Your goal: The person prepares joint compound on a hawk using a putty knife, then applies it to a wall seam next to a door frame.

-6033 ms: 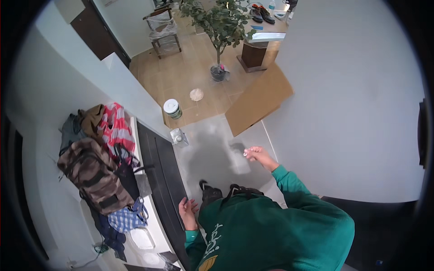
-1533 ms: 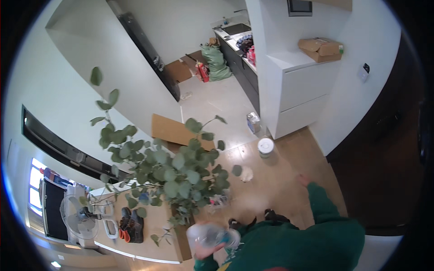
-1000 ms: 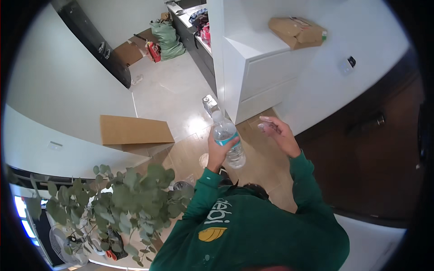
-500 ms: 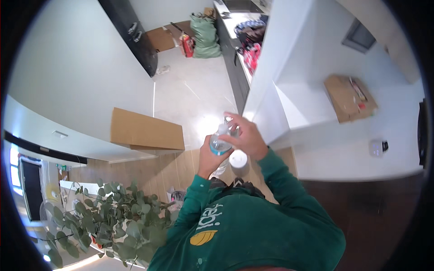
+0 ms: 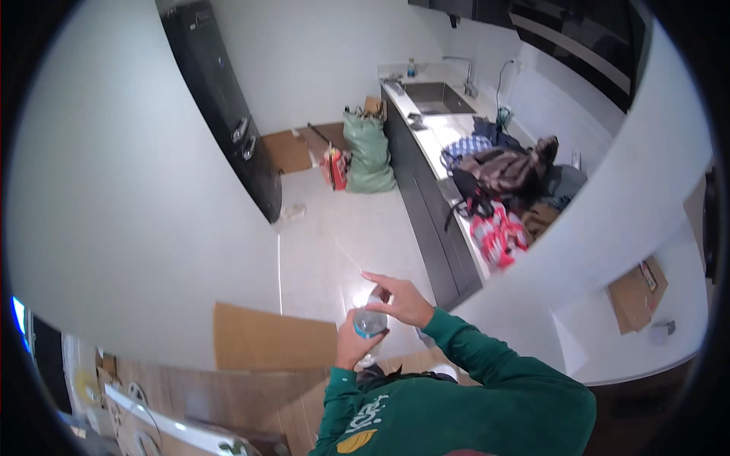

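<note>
My left hand is wrapped round a clear plastic bottle with a blue band, held upright in front of my body. My right hand is at the bottle's top, thumb against the neck and fingers bent round the far side, with the forefinger reaching outward. Whether a cap sits between these fingers is hidden. Below the hands, partly covered by my body, shows the edge of a white-topped container.
A cardboard piece stands by the left wall. Ahead, a green sack and a red fire extinguisher rest on the floor near a black fridge. Clothes cover the right counter, which has a sink. Cardboard lies far right.
The view has tilted up, bringing the sink, counter and clothes into sight, while most of the leafy plant has left it. Both hands keep their places on the bottle.
</note>
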`<state>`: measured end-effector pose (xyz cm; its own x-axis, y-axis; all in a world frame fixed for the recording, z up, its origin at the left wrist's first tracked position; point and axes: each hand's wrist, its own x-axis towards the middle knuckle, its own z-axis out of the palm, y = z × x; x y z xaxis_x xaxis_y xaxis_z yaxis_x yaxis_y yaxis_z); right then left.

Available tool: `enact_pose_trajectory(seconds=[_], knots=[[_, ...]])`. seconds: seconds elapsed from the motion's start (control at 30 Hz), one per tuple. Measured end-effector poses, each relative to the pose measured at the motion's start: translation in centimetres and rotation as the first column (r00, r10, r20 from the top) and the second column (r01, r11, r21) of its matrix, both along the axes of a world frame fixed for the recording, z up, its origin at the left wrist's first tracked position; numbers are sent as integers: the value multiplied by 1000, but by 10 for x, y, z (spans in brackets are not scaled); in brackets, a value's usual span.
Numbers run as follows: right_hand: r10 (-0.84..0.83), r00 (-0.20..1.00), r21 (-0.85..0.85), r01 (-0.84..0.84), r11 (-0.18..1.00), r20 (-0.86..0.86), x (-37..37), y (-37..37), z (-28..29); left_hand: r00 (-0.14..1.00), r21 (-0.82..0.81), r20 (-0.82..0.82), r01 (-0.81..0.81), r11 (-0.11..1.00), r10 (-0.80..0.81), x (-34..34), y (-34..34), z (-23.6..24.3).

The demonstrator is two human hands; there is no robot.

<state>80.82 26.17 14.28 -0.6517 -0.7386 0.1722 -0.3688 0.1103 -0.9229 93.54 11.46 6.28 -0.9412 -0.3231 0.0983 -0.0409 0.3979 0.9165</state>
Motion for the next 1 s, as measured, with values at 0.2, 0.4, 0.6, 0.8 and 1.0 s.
enact_pose_trajectory(seconds=[0.2, 0.4, 0.6, 0.8, 1.0], knots=[[251, 966, -33, -249, 968, 63, -118, -74, 7, 971, 98, -30, 240, 966, -238, -102, -104, 2], [-22, 996, 259, 45, 965, -88, -206, -123, 13, 955, 54, -49, 295, 954, -293, -222, -161, 2], [-4, 998, -43, 2, 999, -64, -347, -162, -18, 939, 3, -22, 345, 939, -344, -362, -211, -5], [-154, 988, 108, 153, 982, -6, -490, -185, -1, 922, -63, 45, 386, 920, -384, -524, -245, 3], [-172, 981, -13, 174, 985, 90, -626, -191, 1, 826, -71, 62, 564, 823, -561, -693, -267, 17]])
